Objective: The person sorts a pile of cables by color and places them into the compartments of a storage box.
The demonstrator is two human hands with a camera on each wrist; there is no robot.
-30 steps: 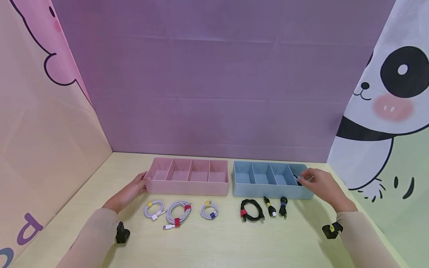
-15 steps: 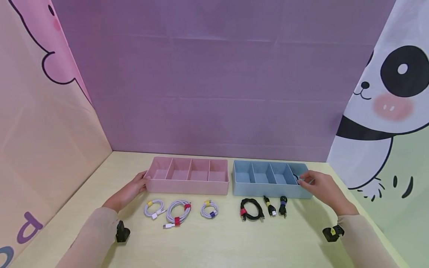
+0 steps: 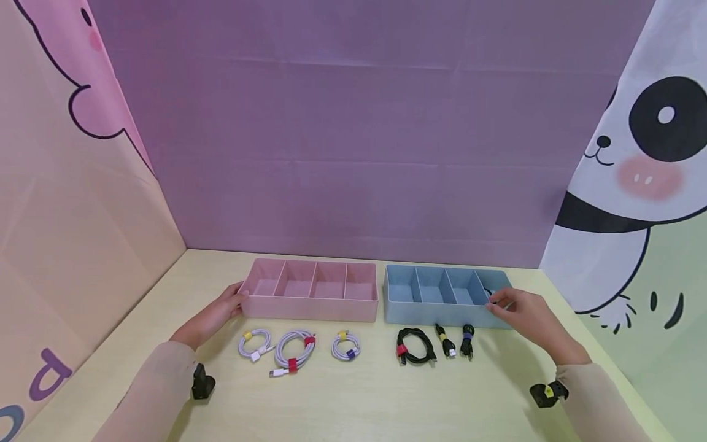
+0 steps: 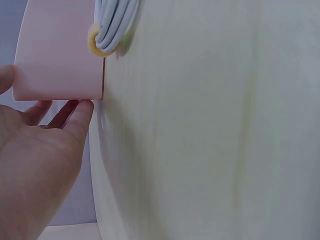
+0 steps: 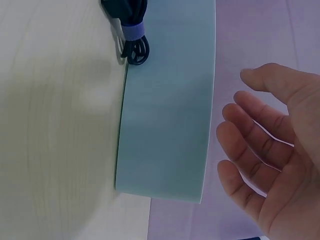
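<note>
My left hand [image 3: 221,309] touches the left end of a pink divided box [image 3: 309,309]. In the left wrist view its fingers lie against the box's end wall, with the thumb by the upper edge. Over the right end of a blue divided box [image 3: 436,314] hovers my right hand [image 3: 525,314]. The right wrist view shows that hand with loosely bent fingers, a gap between thumb and fingers, and nothing held. A bit of black cable [image 3: 488,291] shows in the blue box's rightmost compartment; the hand hides the rest of that compartment.
Before the pink box lie three coiled white cables: one yellow-tied [image 3: 267,339], one red-tied [image 3: 279,353], one with yellow and blue ties [image 3: 336,351]. Before the blue box are black cables tied in red [image 3: 429,348], yellow [image 3: 446,342] and purple [image 3: 467,342]. A purple backdrop [image 3: 353,153] stands behind.
My right hand has shifted slightly toward the front of the blue box, its fingertips now by the front rim. The left hand and both boxes keep their places.
</note>
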